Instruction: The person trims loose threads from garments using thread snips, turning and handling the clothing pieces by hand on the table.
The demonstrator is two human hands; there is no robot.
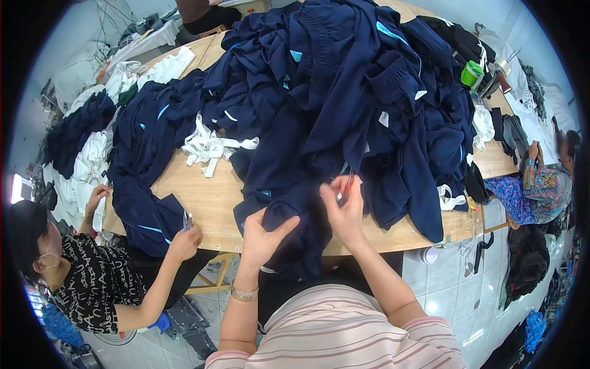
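Note:
In my left hand (263, 237) a bunched end of a navy garment (281, 212) is gripped, with the thumb stretched across the cloth. Close by on the right, my right hand (344, 209) is closed around small red-handled thread snips (348, 183), whose thin blades point away from me. The fingers partly hide the handle. The garment hangs over the table's near edge and runs up into a large heap of navy clothes (332, 80) with light blue trim.
White strips (209, 147) lie on the wooden table (200, 197) left of the heap. At left, a co-worker's hand (184, 241) holds small snips over navy cloth. Another person (547, 184) sits at far right. A green cup (472, 75) stands at the back right.

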